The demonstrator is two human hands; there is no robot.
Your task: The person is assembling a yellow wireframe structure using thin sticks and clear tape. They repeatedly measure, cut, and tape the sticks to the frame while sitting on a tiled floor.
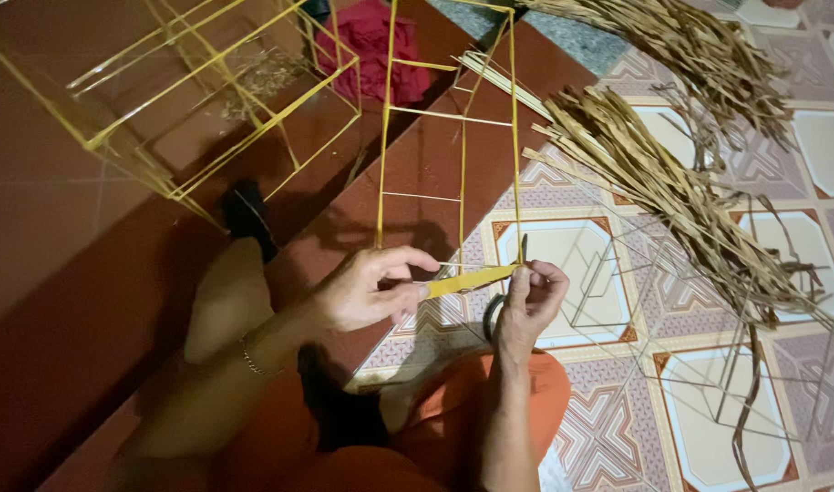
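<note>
Above my lap, over the patterned tile floor, my left hand pinches one end of a yellow strip, fingers narrow around it. My right hand grips the other end against the lower corner of the yellow wire frame. Dried plant strands lie well apart, rightward.

Bare forearms, thin bracelet on left wrist, orange trousers
</note>
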